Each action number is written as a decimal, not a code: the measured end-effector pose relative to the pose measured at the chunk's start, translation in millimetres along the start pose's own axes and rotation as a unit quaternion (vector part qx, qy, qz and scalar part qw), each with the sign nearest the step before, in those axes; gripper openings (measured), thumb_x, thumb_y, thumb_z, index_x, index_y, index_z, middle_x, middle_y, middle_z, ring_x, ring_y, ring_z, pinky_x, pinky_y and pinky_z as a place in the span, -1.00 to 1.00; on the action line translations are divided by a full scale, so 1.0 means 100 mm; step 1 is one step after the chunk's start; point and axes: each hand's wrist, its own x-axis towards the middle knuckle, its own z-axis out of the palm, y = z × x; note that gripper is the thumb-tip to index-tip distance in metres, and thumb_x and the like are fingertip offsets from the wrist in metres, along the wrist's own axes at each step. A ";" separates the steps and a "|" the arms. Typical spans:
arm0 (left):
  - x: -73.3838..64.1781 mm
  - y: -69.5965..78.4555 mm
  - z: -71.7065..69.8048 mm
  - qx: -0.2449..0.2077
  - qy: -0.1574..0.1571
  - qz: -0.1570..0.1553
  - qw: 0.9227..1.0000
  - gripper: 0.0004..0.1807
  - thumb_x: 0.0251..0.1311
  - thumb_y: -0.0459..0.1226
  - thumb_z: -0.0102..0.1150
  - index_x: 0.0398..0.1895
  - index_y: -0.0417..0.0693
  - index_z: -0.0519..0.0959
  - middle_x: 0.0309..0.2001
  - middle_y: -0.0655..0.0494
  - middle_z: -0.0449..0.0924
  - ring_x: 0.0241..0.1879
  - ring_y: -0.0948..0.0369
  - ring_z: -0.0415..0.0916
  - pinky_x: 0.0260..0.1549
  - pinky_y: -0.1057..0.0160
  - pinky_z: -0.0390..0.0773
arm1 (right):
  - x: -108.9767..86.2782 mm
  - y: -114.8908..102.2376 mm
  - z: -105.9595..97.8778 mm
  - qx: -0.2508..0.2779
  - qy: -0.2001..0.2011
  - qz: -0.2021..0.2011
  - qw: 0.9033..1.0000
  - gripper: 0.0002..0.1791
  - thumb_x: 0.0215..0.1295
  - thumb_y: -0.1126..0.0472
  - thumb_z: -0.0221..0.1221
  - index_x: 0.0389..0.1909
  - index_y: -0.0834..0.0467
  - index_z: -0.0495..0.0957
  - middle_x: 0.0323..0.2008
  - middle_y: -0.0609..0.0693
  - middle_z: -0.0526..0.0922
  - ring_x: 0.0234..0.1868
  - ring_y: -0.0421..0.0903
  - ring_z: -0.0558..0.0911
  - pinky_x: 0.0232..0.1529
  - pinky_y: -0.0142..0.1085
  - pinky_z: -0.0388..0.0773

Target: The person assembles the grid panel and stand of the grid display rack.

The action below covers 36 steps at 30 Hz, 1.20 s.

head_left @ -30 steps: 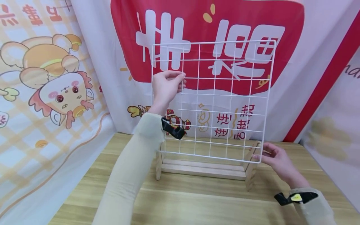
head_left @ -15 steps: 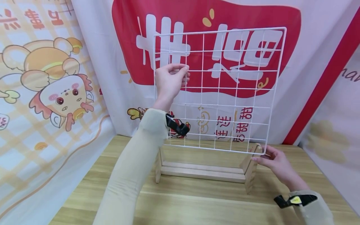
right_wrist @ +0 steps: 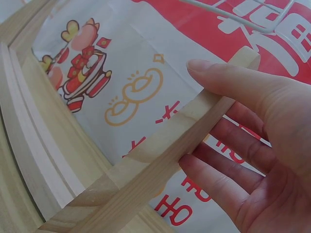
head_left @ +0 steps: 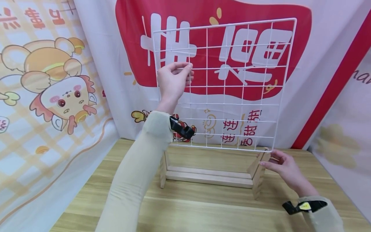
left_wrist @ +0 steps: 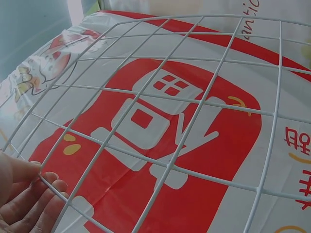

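Observation:
My left hand [head_left: 174, 80] pinches a wire of a white wire grid panel [head_left: 207, 86] on its left side, thumb and fingers meeting at a crossing in the left wrist view. The panel is held up, tilted, its right side higher. Below it a light wooden stand [head_left: 208, 179] with two side legs and a low crossbar rests on the table. My right hand [head_left: 285, 167] grips the top of the stand's right leg; in the right wrist view the thumb lies over the wooden leg [right_wrist: 146, 150] and fingers are behind it. The grid's lower right corner is just above that leg.
A wood-grain table [head_left: 197, 209] lies beneath. Behind stands a white cloth with a large red printed patch [head_left: 214, 9]. A patterned cloth [head_left: 49, 116] hangs at the left, and another pale cloth [head_left: 342, 138] closes the right side.
The left hand has lifted the wire grid, and its lower edge has risen. The grid's right side now sits higher. The right hand has hardly moved; it stays at the stand's right leg.

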 end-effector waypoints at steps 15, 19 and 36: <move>-0.03 0.02 -0.01 -0.004 0.008 0.046 0.999 -0.74 0.28 -0.11 0.38 -0.04 0.00 0.75 -0.22 0.06 0.75 -0.28 0.21 0.72 -0.19 0.33 0.69 | 0.00 -0.01 0.00 0.015 0.005 -0.015 1.000 -0.50 0.34 0.25 0.37 0.20 0.35 0.48 -0.06 -0.17 0.69 -0.04 -0.32 0.67 -0.06 -0.45 0.62; -0.04 0.02 -0.02 -0.004 0.004 0.044 0.999 -0.70 0.27 -0.10 0.39 -0.02 -0.03 0.75 -0.24 0.08 0.75 -0.28 0.21 0.71 -0.19 0.33 0.69 | -0.01 -0.01 0.00 0.016 0.003 -0.016 1.000 -0.52 0.34 0.26 0.37 0.18 0.37 0.48 -0.08 -0.16 0.70 -0.05 -0.30 0.68 -0.07 -0.44 0.63; -0.11 -0.01 -0.01 0.009 0.015 0.068 0.998 -0.71 0.31 -0.10 0.36 -0.01 -0.03 0.74 -0.25 0.14 0.75 -0.27 0.24 0.70 -0.18 0.33 0.69 | -0.01 -0.02 -0.02 0.012 0.000 -0.004 1.000 -0.49 0.35 0.22 0.37 0.20 0.35 0.46 -0.04 -0.14 0.69 -0.03 -0.32 0.66 -0.06 -0.45 0.62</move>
